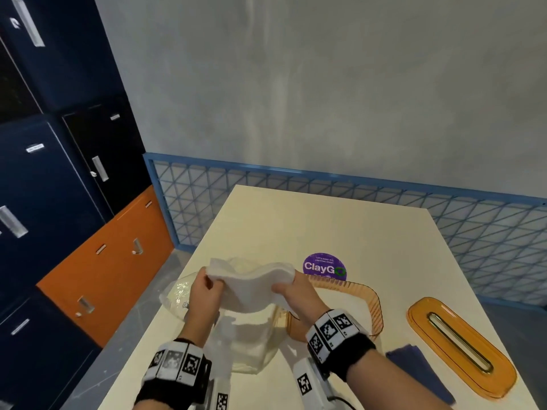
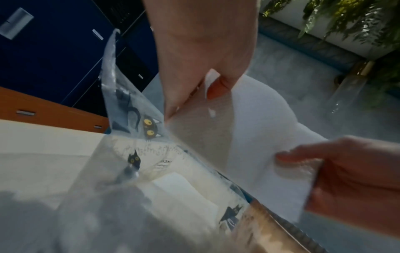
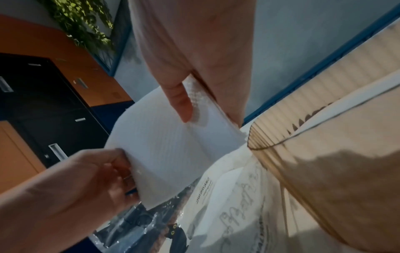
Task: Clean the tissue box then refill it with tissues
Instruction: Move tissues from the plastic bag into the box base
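Note:
A stack of white tissues [image 1: 251, 287] hangs bent above the table, gripped at both ends. My left hand [image 1: 204, 288] pinches its left end and my right hand [image 1: 291, 291] pinches its right end. The wrist views show the same tissues [image 2: 255, 137] [image 3: 164, 147] held between thumb and fingers. Below them lies the clear plastic tissue pack [image 1: 245, 341] with black cat prints [image 2: 149, 128]. The orange see-through tissue box [image 1: 370, 303] stands open just right of my hands. Its orange lid [image 1: 461, 347] with a metal slot lies flat further right.
A dark blue cloth [image 1: 414, 365] lies near the table's front edge between box and lid. A purple round sticker [image 1: 324, 266] sits on the cream table [image 1: 325, 220]. Blue and orange lockers [image 1: 59, 202] stand left, and a blue mesh fence [image 1: 384, 196] runs behind.

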`<control>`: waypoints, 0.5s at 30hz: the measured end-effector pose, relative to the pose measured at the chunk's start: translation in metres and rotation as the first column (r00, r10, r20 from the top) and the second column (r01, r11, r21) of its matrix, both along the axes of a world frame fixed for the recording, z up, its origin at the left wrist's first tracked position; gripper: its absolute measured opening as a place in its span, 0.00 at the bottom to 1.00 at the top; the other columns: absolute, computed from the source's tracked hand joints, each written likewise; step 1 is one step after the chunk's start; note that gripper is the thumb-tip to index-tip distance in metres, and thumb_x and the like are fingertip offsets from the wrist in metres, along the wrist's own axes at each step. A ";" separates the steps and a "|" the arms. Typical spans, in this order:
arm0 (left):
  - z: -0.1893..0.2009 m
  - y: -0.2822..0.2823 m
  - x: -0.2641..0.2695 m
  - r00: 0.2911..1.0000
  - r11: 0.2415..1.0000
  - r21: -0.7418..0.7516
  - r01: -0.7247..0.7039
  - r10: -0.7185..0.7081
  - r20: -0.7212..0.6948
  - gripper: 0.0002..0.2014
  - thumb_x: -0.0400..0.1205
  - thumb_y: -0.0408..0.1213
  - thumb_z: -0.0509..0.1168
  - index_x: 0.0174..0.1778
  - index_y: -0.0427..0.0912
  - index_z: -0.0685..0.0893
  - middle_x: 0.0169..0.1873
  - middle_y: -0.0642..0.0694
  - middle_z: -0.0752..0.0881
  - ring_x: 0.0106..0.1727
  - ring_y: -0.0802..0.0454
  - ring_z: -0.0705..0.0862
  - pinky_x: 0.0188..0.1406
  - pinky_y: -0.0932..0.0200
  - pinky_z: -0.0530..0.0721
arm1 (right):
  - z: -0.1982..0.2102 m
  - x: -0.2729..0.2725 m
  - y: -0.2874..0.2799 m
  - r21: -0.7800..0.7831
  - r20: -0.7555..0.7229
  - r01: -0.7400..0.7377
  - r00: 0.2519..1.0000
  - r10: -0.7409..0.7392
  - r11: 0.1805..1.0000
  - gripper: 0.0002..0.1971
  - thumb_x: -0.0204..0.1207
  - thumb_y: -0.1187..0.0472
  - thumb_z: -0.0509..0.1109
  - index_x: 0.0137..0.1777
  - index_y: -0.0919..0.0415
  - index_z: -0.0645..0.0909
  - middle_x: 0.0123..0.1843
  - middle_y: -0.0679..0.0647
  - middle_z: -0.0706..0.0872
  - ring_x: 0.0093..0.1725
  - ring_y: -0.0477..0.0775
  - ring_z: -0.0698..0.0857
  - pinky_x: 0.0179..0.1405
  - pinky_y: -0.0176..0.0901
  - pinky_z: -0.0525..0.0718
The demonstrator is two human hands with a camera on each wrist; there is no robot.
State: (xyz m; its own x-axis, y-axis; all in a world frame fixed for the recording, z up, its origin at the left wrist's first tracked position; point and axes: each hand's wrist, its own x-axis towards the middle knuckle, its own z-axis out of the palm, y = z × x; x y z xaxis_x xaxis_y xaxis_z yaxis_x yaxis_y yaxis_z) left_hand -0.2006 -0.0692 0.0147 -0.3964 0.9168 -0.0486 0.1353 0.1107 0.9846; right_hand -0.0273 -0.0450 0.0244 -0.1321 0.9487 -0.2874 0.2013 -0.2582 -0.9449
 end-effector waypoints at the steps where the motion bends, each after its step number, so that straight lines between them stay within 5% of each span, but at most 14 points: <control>1: -0.002 -0.004 0.001 0.999 0.999 0.031 -0.042 0.042 -0.014 0.11 0.80 0.21 0.54 0.53 0.38 0.77 0.41 0.48 0.80 0.49 0.47 0.76 0.39 0.57 0.74 | -0.004 -0.004 0.004 0.001 -0.004 0.012 1.000 -0.012 1.000 0.22 0.71 0.75 0.65 0.66 0.65 0.78 0.61 0.59 0.86 0.61 0.60 0.83 0.64 0.52 0.82; 7: -0.032 -0.022 0.010 0.999 0.999 -0.024 -0.046 0.046 -0.003 0.17 0.80 0.19 0.56 0.62 0.39 0.70 0.52 0.42 0.79 0.54 0.47 0.78 0.55 0.57 0.74 | -0.036 -0.023 0.012 -0.033 0.141 0.017 0.990 -0.012 0.999 0.27 0.69 0.75 0.64 0.70 0.65 0.75 0.65 0.60 0.82 0.66 0.61 0.80 0.60 0.46 0.79; 11: -0.048 -0.022 0.005 0.998 0.998 -0.036 -0.052 0.050 -0.042 0.14 0.80 0.18 0.56 0.55 0.40 0.69 0.50 0.37 0.80 0.56 0.40 0.81 0.51 0.57 0.74 | -0.042 -0.031 0.011 0.000 0.258 0.042 0.965 -0.041 0.999 0.22 0.75 0.73 0.59 0.69 0.65 0.75 0.66 0.60 0.82 0.65 0.61 0.80 0.56 0.41 0.76; 15: -0.043 -0.023 -0.001 0.995 0.996 0.023 -0.088 0.089 -0.047 0.15 0.79 0.19 0.58 0.57 0.39 0.68 0.51 0.39 0.77 0.53 0.41 0.79 0.49 0.57 0.75 | -0.034 -0.030 0.019 0.070 0.199 0.049 0.978 -0.063 0.996 0.17 0.74 0.72 0.62 0.63 0.67 0.77 0.60 0.63 0.84 0.58 0.60 0.82 0.57 0.45 0.78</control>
